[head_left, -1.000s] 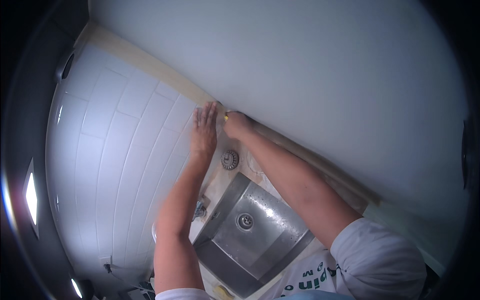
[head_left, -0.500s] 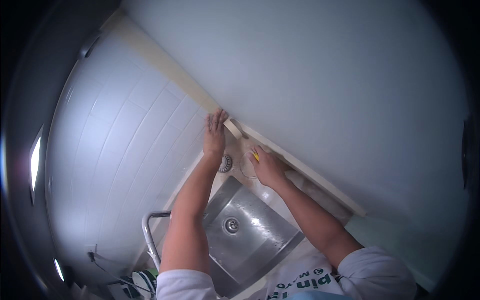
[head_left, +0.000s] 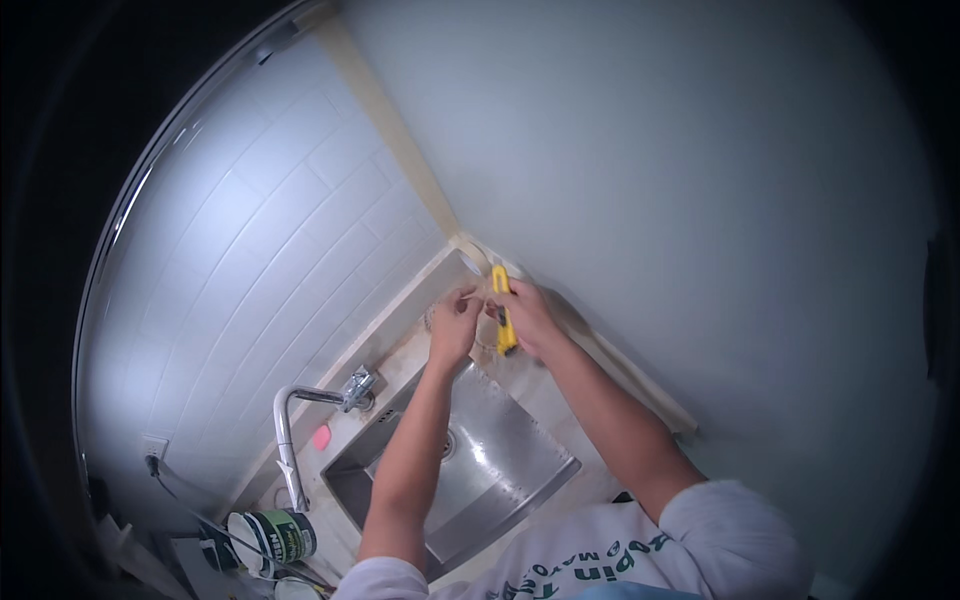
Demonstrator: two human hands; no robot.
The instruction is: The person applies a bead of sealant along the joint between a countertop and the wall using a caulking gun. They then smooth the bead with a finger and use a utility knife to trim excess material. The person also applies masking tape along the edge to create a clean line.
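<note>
Yellow utility knife [head_left: 503, 312] sits gripped in the right hand [head_left: 527, 318], fingers wrapped round its handle, blade end pointing up toward the tan masking tape [head_left: 420, 172] in the wall corner. Left hand [head_left: 455, 325] pinches something thin beside it, can't tell what. Steel sink [head_left: 480, 470] and faucet [head_left: 300, 420] below.

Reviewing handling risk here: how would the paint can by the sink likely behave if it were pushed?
The paint can is squat and stands upright, so it would probably slide rather than tip. If full, it is likely heavy for its size. It sits close to the tap and a cable, which a shove might snag.
</note>
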